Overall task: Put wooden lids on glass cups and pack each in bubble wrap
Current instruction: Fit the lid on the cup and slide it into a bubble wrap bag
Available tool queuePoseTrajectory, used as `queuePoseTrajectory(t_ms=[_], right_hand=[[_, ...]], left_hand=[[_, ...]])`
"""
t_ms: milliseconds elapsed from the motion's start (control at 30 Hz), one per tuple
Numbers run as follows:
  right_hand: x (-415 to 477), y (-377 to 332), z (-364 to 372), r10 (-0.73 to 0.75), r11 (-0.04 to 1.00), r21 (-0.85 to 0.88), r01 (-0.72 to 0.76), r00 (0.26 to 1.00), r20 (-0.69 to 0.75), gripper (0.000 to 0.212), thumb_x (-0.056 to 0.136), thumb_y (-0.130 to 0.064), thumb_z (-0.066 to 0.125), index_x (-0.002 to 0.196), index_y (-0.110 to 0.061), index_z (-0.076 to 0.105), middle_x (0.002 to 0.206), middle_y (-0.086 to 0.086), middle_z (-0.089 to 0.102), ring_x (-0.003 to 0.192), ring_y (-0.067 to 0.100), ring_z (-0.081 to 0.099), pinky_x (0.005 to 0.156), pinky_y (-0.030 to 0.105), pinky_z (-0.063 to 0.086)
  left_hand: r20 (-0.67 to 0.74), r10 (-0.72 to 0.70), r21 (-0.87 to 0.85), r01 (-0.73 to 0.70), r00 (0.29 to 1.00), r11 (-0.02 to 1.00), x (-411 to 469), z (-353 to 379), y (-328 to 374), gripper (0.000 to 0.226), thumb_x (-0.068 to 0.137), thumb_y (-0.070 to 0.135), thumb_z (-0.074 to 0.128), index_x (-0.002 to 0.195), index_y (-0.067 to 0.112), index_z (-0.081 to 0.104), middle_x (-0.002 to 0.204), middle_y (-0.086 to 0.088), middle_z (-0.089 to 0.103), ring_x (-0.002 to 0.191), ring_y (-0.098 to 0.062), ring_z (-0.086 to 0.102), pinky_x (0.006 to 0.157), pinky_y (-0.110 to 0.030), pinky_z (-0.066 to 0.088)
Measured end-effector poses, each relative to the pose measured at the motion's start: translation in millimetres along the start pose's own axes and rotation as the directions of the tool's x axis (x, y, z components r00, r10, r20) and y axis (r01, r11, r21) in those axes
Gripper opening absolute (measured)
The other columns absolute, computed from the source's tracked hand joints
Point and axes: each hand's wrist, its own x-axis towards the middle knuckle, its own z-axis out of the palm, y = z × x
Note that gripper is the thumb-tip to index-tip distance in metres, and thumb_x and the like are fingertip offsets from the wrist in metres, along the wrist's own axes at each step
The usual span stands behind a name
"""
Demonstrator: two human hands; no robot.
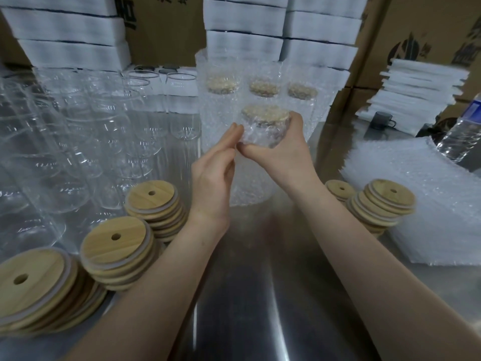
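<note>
Right hand (276, 152) fingers clamped round the lidded cup (263, 131), steadying it at mid-counter (260, 269); left hand (213, 175) fingers straight, together, pressing the bubble wrap (250, 188) against its side, apparently to close it.

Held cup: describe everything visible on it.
The cup is clear glass, upright, sheathed in bubble wrap that blurs its wall. A round wooden lid caps it, seen through the wrap. The right hand grips it just below the lid, thumb in front. The left hand touches the wrap's left side with straight fingers. The wrapped lower end reaches down to the steel table; whether it rests there is unclear.
</note>
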Motion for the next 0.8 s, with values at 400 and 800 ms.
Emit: queuePoseTrajectory(t_ms=[400,800], right_hand=[[50,27,-25,0.103,0.994,0.013,-0.108,0.893,-0.438,0.083,0.069,-0.034,0.08,0.136,-0.013,0.036,0.128,0.005,0.053,0.113,0.022,0.055,0.09,0.028,0.043],[82,49,-25,0.227,0.964,-0.006,-0.264,0.839,-0.494,0.094,0.074,-0.037,0.08,0.144,-0.01,0.024,0.142,0.013,0.038,0.13,0.033,0.041,0.102,0.04,0.036]], left_hand=[[0.059,-0.009,0.568,-0.026,0.998,0.822,-3,-3,-22,0.032,0.089,-0.01,0.054,0.105,0.01,0.072,0.11,-0.01,0.067,0.073,0.014,0.054,0.072,-0.003,0.037],[0.026,-0.056,0.691,0.022,0.998,0.722,-2,-5,-26,0.03,0.087,-0.003,0.055,0.09,0.018,0.076,0.065,0.011,0.056,0.052,0.004,0.049,0.055,-0.007,0.036]])
